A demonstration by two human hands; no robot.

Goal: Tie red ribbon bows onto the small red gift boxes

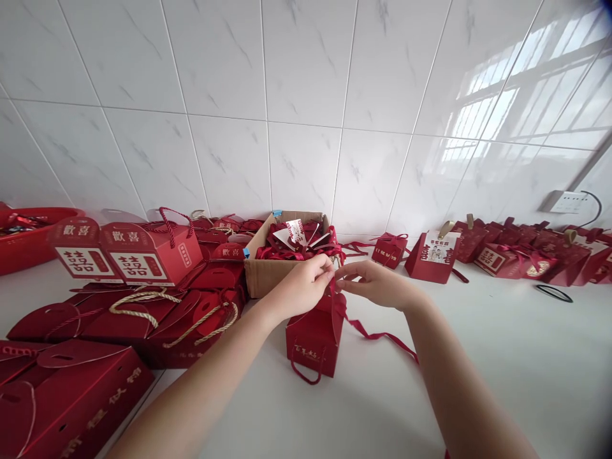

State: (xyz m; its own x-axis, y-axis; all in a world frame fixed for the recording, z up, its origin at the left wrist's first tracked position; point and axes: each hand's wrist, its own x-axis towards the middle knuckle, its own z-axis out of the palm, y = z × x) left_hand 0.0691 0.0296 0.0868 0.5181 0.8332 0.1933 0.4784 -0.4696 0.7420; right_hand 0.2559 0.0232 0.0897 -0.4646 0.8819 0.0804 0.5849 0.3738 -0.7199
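Observation:
A dark red gift box (313,344) with gold lettering and a cord handle stands on the white table in front of me. Above its peaked top my left hand (308,284) pinches a red ribbon. My right hand (370,284) meets it from the other side, thumb and fingers closing at the same ribbon near the top of the box. From there the loose red ribbon (382,335) trails right and down across the table, passing behind my right forearm. The fingertips partly hide the spot where the ribbon is held.
Behind the gift box, a cardboard box (265,274) holds red ribbons and tags. Red gift boxes with rope handles crowd the left, by a red basin (33,252). More small boxes (433,255) line the right, near a black hair tie (553,293). A tiled wall (306,166) closes the back.

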